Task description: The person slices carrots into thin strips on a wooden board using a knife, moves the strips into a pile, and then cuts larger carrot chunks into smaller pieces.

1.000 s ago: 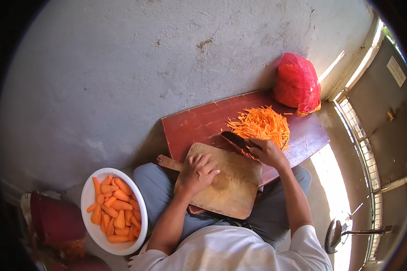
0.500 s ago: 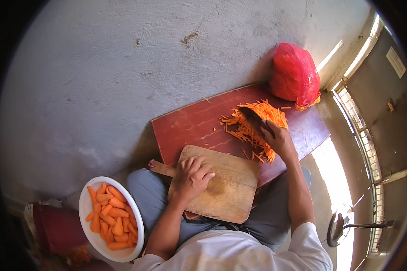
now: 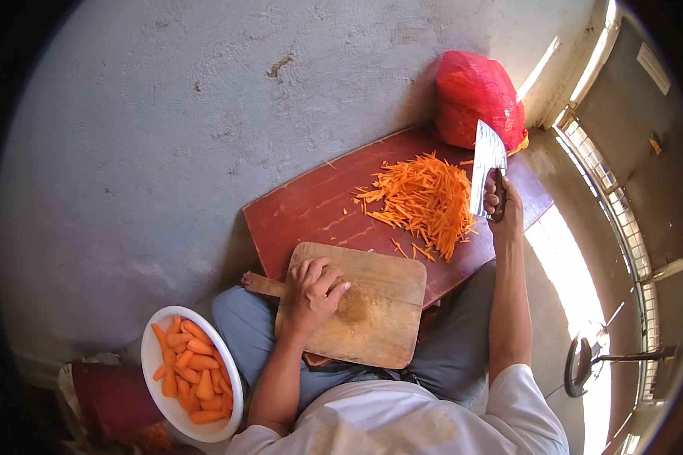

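Observation:
A broad-bladed knife (image 3: 488, 159) is upright in my right hand (image 3: 506, 206), whose fingers wrap round its dark handle at the right side of the red board. Left of the blade lies a heap of orange carrot strips (image 3: 425, 199). My left hand (image 3: 316, 294) rests on the left part of a wooden cutting board (image 3: 383, 303), fingers bent and slightly apart, nothing seen in it. The cutting board lies across my lap, its handle pointing left. Whole peeled carrots (image 3: 197, 371) fill much of a white oval basin (image 3: 235, 402) at the lower left.
Behind the heap, a red mesh bag (image 3: 478, 98) stands on the far end of the red board (image 3: 303, 205). A rough grey wall (image 3: 167, 152) rises along the left and back. A dark red container (image 3: 114, 398) is beside the basin.
My right hand has moved right, away from the carrot strips, and turned the knife so its bright blade points up. My left hand stays on the cutting board. The view has shifted slightly.

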A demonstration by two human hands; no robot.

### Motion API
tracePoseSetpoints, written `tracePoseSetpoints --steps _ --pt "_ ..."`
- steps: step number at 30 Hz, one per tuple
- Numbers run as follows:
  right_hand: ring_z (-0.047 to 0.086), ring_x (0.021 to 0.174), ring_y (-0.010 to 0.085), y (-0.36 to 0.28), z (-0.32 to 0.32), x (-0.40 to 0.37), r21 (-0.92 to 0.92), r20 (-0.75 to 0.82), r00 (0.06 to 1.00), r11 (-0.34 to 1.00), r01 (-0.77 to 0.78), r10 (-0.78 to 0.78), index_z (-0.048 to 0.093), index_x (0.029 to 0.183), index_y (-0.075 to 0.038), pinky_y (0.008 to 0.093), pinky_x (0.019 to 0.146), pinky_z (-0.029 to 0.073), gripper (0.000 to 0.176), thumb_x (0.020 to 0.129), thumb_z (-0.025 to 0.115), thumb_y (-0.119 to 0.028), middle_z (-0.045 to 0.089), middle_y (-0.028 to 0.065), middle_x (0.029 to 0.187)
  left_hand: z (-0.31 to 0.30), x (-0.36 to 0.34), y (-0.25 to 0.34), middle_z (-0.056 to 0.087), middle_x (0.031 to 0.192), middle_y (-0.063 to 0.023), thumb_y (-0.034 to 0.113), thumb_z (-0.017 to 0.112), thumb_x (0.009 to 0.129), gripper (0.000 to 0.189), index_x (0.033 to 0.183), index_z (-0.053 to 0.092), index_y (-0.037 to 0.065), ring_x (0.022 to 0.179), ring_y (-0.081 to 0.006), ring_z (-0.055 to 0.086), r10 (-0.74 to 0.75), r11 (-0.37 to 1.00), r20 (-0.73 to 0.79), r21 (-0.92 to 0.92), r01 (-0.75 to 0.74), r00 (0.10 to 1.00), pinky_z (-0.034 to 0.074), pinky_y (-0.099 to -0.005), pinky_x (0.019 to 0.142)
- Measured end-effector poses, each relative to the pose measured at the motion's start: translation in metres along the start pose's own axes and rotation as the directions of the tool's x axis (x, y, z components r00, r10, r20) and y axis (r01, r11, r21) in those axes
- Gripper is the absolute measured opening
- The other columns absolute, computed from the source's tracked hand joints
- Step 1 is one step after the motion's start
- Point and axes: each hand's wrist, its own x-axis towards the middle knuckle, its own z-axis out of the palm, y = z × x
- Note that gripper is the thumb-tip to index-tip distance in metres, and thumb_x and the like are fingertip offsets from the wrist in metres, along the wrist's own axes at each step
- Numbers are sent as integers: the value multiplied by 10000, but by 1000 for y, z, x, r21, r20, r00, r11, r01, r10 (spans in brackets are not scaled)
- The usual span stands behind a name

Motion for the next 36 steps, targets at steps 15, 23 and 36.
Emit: tracePoseSetpoints --steps 15,23,36 --pt "558 529 55 23 42 -33 -564 114 990 826 -4 82 712 1161 -81 244 434 404 175 1125 675 -248 634 -28 761 -21 -9 27 776 1197 -133 171 867 941 220 1087 817 15 1178 -324 717 -77 960 65 -263 92 995 490 -433 1097" --pt "547 667 21 39 68 -62 -807 347 866 585 80 360 819 1236 -43 248 582 430 267 1094 709 -240 653 -65 783 -19 -41 34 773 1128 -102 163 855 923 175 1051 807 54 1068 -301 726 110 993 67 -39 -108 992 481 -452 1033" --pt "549 655 56 76 47 -41 -869 446 858 354 347 255 768 1193 25 286 546 410 206 1078 661 -108 617 -54 784 -138 -120 -20 733 864 -156 -35 736 926 119 1035 768 1 837 -348 724 -1 935 -404 325 145 915 536 -481 872"
